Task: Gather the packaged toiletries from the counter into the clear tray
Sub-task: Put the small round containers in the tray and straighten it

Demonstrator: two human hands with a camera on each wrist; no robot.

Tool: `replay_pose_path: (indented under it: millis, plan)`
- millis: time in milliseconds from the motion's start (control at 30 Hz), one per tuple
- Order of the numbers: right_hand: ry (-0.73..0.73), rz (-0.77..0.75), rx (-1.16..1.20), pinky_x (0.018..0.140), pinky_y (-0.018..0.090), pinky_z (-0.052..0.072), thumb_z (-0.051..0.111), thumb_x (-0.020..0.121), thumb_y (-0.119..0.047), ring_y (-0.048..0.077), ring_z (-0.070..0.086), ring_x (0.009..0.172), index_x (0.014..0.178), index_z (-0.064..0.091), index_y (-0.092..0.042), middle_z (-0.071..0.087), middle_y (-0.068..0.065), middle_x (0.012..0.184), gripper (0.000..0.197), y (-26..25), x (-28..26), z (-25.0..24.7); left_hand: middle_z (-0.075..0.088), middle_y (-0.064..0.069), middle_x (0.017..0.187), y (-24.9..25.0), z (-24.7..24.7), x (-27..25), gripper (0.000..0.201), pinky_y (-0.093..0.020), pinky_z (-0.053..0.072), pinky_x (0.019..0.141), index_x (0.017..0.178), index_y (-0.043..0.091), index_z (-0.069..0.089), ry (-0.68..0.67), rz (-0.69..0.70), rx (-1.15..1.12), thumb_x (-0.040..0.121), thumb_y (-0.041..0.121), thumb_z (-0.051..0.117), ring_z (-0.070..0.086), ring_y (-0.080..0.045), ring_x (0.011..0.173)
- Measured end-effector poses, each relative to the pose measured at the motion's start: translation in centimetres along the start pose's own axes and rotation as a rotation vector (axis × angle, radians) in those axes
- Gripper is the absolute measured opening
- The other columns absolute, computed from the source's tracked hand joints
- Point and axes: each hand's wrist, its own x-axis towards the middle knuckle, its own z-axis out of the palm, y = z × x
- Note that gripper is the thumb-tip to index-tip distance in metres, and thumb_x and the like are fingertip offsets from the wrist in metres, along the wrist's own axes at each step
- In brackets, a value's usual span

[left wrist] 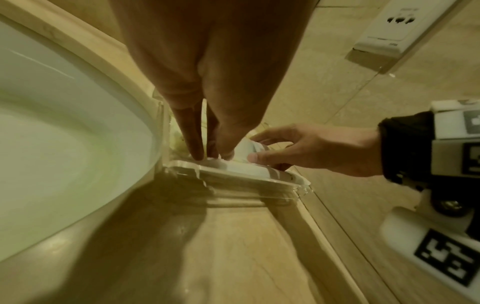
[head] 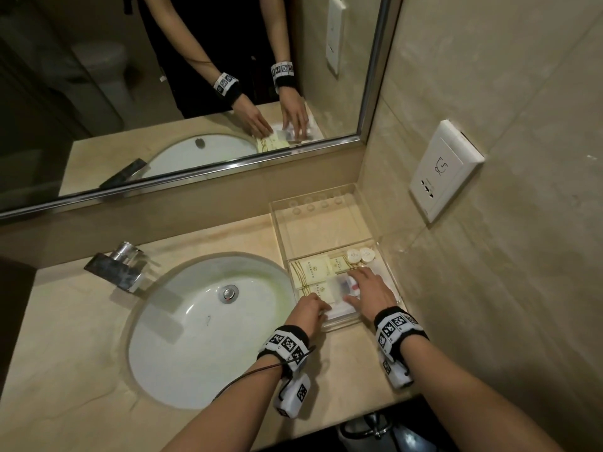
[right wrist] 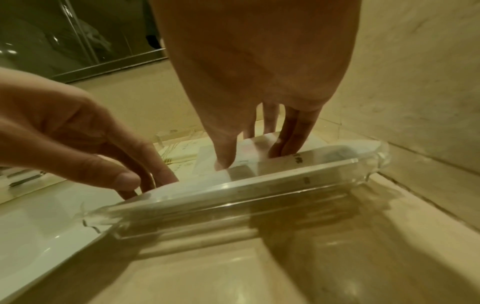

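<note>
The clear tray stands on the counter right of the sink, against the side wall. Its far compartment is bare. The near compartment holds cream packets, two round white caps and a white packet lying over them by the near wall. My left hand pinches that packet's end at the near-left corner of the tray. My right hand spans the white packet between thumb and fingers, inside the tray. What lies under my right palm is hidden.
The white sink basin lies just left of the tray, with a chrome faucet behind it. A mirror runs along the back wall. A wall socket sits on the tiled wall close to the tray's right side.
</note>
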Motion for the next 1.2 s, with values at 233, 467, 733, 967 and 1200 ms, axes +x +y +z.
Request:
replay_pose_path:
  millis: [233, 467, 733, 967, 1200]
  plan:
    - [0.191, -0.256, 0.046, 0.079, 0.029, 0.054, 0.063, 0.090, -0.026, 0.011, 0.052, 0.101, 0.114, 0.063, -0.023, 0.057, -0.009, 0.124, 0.024, -1.0, -1.9, -0.8, 0.058, -0.008, 0.119, -0.8, -1.2, 0.2, 0.027, -0.026, 0.040, 0.099, 0.112, 0.008, 0.066, 0.208, 0.075, 0.104, 0.089, 0.001, 0.054, 0.050, -0.024, 0.113]
    - [-0.018, -0.291, 0.024, 0.088, 0.028, 0.053, 0.068, 0.087, -0.036, 0.007, 0.063, 0.095, 0.107, 0.071, -0.025, 0.068, -0.009, 0.107, 0.023, -0.9, -3.4, -0.1, 0.032, -0.010, 0.152, -1.1, -1.1, 0.0, 0.051, -0.033, 0.037, 0.111, 0.142, 0.011, 0.040, 0.010, 0.076, 0.298, 0.093, 0.006, 0.052, 0.031, -0.023, 0.140]
    - [0.089, -0.126, 0.199, 0.071, 0.027, 0.057, 0.063, 0.091, -0.036, 0.007, 0.063, 0.073, 0.096, 0.069, -0.020, 0.068, -0.007, 0.089, 0.018, -1.9, -1.3, -2.2, 0.046, -0.009, 0.138, -0.7, -1.5, 0.2, 0.041, -0.035, 0.046, 0.101, 0.132, 0.011, 0.052, 0.038, 0.054, 0.287, 0.091, 0.004, 0.052, 0.043, -0.025, 0.126]
    - [0.264, 0.320, 0.551, 0.053, 0.042, 0.060, 0.079, 0.079, -0.028, 0.026, 0.068, 0.081, 0.117, 0.060, -0.014, 0.057, 0.006, 0.110, 0.045, -1.9, 4.3, -2.8, 0.045, -0.009, 0.137, 0.7, -3.6, 2.7, 0.042, -0.037, 0.049, 0.094, 0.127, 0.009, 0.054, 0.214, 0.083, 0.292, 0.086, -0.004, 0.052, 0.041, -0.026, 0.126]
    - [0.231, 0.345, 0.483, 0.033, 0.018, 0.043, 0.077, 0.082, -0.025, 0.021, 0.058, 0.080, 0.108, 0.063, -0.011, 0.050, 0.010, 0.122, 0.032, -1.9, 5.5, -1.9, 0.027, -0.009, 0.155, 0.4, -3.6, 3.7, 0.061, -0.040, 0.029, 0.115, 0.145, 0.021, 0.038, 0.054, 0.097, 0.384, 0.090, -0.002, 0.048, 0.023, -0.030, 0.142]
